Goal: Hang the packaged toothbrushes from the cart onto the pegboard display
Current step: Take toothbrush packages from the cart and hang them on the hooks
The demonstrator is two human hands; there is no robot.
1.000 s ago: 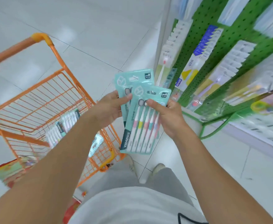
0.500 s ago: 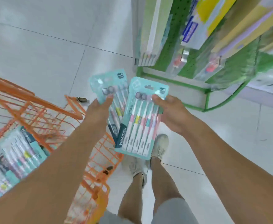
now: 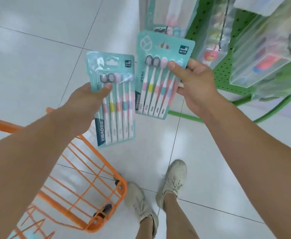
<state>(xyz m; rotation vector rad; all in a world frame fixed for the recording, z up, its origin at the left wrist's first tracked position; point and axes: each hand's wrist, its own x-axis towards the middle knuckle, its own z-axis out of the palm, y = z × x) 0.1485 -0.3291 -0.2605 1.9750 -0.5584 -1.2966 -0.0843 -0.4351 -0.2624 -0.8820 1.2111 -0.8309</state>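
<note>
I hold two teal packs of several toothbrushes each, side by side above the floor. My left hand (image 3: 88,99) grips the left pack (image 3: 117,107) by its left edge, thumb on the front. My right hand (image 3: 194,83) pinches the right pack (image 3: 155,83) at its right edge, thumb over the brush heads, and holds it higher, near the green pegboard (image 3: 224,75). A matching teal pack (image 3: 160,29) hangs on the display just behind the right pack's top. The orange cart (image 3: 93,171) stands at the lower left under my left arm.
Clear and coloured packages (image 3: 261,49) hang from the pegboard at the upper right. The display's green base frame (image 3: 186,116) runs along the white tiled floor. My two feet in beige shoes (image 3: 174,180) stand between cart and display.
The two packs, overlapping before, have come apart; my right hand has lifted its pack up toward the pegboard. The view has tilted down and nearer the display, with less of the cart showing.
</note>
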